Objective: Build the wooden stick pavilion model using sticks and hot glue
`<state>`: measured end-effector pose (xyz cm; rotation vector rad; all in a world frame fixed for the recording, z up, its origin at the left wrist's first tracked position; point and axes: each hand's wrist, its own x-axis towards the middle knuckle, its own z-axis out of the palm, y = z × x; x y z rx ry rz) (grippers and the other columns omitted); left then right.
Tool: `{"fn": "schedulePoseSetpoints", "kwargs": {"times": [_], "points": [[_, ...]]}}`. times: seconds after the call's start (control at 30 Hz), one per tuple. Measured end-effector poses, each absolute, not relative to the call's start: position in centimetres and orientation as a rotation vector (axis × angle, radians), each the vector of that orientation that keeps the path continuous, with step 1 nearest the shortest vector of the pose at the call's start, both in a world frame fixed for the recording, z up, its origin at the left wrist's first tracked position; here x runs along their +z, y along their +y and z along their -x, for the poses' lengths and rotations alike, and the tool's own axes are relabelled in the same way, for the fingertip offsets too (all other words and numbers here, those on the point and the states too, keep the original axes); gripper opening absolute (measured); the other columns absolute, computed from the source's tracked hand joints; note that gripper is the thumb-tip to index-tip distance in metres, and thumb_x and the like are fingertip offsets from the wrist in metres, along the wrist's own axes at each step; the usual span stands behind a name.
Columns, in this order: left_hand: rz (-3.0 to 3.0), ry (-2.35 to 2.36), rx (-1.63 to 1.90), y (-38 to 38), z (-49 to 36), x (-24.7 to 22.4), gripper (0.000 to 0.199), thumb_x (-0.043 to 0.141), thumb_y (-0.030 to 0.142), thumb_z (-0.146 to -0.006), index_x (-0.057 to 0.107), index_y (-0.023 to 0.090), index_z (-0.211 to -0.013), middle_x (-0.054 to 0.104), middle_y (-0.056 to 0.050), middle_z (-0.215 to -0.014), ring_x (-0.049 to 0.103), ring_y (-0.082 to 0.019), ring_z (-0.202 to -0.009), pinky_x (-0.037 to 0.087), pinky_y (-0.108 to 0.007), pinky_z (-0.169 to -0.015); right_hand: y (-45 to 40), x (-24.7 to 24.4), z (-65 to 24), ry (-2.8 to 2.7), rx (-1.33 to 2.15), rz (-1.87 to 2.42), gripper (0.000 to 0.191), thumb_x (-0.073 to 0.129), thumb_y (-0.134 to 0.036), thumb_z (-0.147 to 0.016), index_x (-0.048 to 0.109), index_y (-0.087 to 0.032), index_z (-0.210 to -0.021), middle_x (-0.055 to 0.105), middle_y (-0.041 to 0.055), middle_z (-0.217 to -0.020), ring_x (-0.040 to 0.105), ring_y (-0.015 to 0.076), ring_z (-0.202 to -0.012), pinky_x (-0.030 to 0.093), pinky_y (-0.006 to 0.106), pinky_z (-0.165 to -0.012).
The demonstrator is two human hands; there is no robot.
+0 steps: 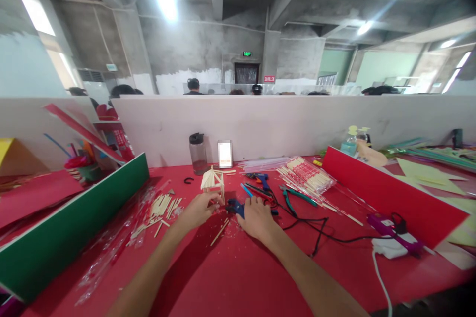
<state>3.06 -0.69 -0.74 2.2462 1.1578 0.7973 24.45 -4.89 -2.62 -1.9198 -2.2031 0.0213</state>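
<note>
A small wooden-stick structure (212, 179) with a slatted roof stands on the red table. My left hand (203, 209) is at its front, fingers curled close to its lower posts; what they pinch, if anything, is too small to tell. My right hand (256, 215) is closed over a dark blue tool (235, 207), whose dark tip points left toward my left fingers. A loose stick (219, 232) lies in front between the hands. Cut sticks (163, 206) are piled to the left of my left hand.
Behind stand a bottle (198, 153) and a lit phone (224, 154). To the right are a glue gun (259, 178), green-handled pliers (297, 197), packed sticks (305, 174), black cables and a purple power strip (394, 234). Green (82, 213) and red (390, 195) boards flank the area.
</note>
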Motion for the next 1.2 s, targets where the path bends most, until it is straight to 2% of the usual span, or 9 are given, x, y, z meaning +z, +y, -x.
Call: {"fn": "schedulePoseSetpoints", "kwargs": {"times": [0.1, 0.23, 0.33, 0.43, 0.5, 0.67, 0.8, 1.0, 1.2], "points": [[-2.113, 1.071, 0.912, -0.9, -3.4, -0.4, 0.018, 0.053, 0.035, -0.089, 0.062, 0.019, -0.088, 0.072, -0.005, -0.079, 0.068, -0.02, -0.072, 0.053, -0.032, -0.071, -4.6, -3.1, -24.1, -2.213, -0.001, 1.875, 0.053, 0.059, -0.049, -0.085, 0.059, -0.008, -0.119, 0.058, 0.0269, -0.12, 0.052, 0.0393, -0.114, 0.045, 0.054, -0.09], [-1.85, 1.015, 1.044, -1.2, -3.9, -0.3, 0.025, 0.053, 0.043, -0.091, 0.045, 0.023, -0.104, 0.073, -0.004, -0.083, 0.072, -0.02, -0.077, 0.057, -0.034, -0.073, -4.5, -2.9, -24.3, -2.211, -0.013, 1.803, 0.052, 0.06, -0.053, -0.086, 0.059, -0.011, -0.117, 0.059, 0.0246, -0.121, 0.052, 0.0392, -0.115, 0.044, 0.053, -0.091], [-1.821, 1.029, 1.089, -1.2, -4.0, -0.1, 0.032, 0.053, 0.048, -0.09, 0.04, 0.024, -0.106, 0.073, -0.003, -0.084, 0.072, -0.02, -0.078, 0.057, -0.036, -0.075, -4.2, -1.9, -24.6, -2.185, 0.066, 1.607, 0.042, 0.058, -0.049, -0.089, 0.061, -0.015, -0.113, 0.063, 0.0187, -0.116, 0.056, 0.0333, -0.112, 0.045, 0.044, -0.092], [-1.841, 1.045, 1.1, -1.2, -4.0, 0.1, 0.036, 0.054, 0.053, -0.089, 0.041, 0.023, -0.104, 0.074, -0.005, -0.085, 0.072, -0.021, -0.077, 0.057, -0.035, -0.073, -3.4, -0.7, -24.5, -2.081, 0.339, 1.305, 0.024, 0.051, -0.036, -0.095, 0.062, -0.019, -0.108, 0.069, 0.0091, -0.104, 0.064, 0.0216, -0.099, 0.047, 0.033, -0.088], [-1.838, 1.053, 1.103, -1.2, -4.0, 0.2, 0.037, 0.054, 0.055, -0.088, 0.043, 0.023, -0.102, 0.075, -0.007, -0.087, 0.073, -0.022, -0.078, 0.057, -0.034, -0.07, -2.5, 0.0, -24.3, -1.988, 0.535, 1.125, 0.02, 0.05, -0.031, -0.095, 0.063, -0.019, -0.105, 0.071, 0.006, -0.101, 0.066, 0.0177, -0.094, 0.048, 0.029, -0.087], [-1.824, 1.071, 1.139, -1.2, -4.2, 0.1, 0.036, 0.055, 0.057, -0.087, 0.047, 0.023, -0.096, 0.075, -0.006, -0.086, 0.074, -0.023, -0.079, 0.056, -0.032, -0.069, 0.7, 1.3, -23.2, -1.84, 0.807, 0.872, 0.021, 0.057, -0.031, -0.089, 0.066, -0.017, -0.1, 0.073, 0.006, -0.098, 0.069, 0.0181, -0.092, 0.051, 0.03, -0.087], [-1.845, 1.068, 1.188, -1.2, -4.3, 0.0, 0.032, 0.056, 0.053, -0.089, 0.05, 0.022, -0.093, 0.075, -0.006, -0.088, 0.074, -0.022, -0.081, 0.055, -0.032, -0.074, 2.3, 2.4, -22.3, -1.825, 0.886, 0.837, 0.022, 0.062, -0.037, -0.085, 0.067, -0.016, -0.088, 0.073, 0.0043, -0.088, 0.068, 0.0177, -0.08, 0.054, 0.03, -0.077], [-1.825, 1.176, 1.302, -1.7, -4.4, 0.5, 0.03, 0.058, 0.05, -0.089, 0.052, 0.022, -0.096, 0.077, -0.007, -0.093, 0.074, -0.023, -0.089, 0.055, -0.031, -0.077, 2.6, 3.1, -20.6, -1.703, 1.039, 0.772, 0.024, 0.067, -0.041, -0.08, 0.062, -0.018, -0.085, 0.072, 0.0019, -0.08, 0.068, 0.0168, -0.07, 0.056, 0.029, -0.068], [-1.86, 1.246, 1.329, -1.9, -4.0, 0.8, 0.028, 0.056, 0.048, -0.09, 0.056, 0.021, -0.096, 0.077, -0.005, -0.087, 0.073, -0.022, -0.083, 0.053, -0.03, -0.077, 3.0, 2.9, -19.6, -1.735, 0.937, 0.764, 0.02, 0.067, -0.037, -0.08, 0.063, -0.018, -0.087, 0.074, 0.0042, -0.086, 0.071, 0.0188, -0.08, 0.055, 0.03, -0.074]]}}
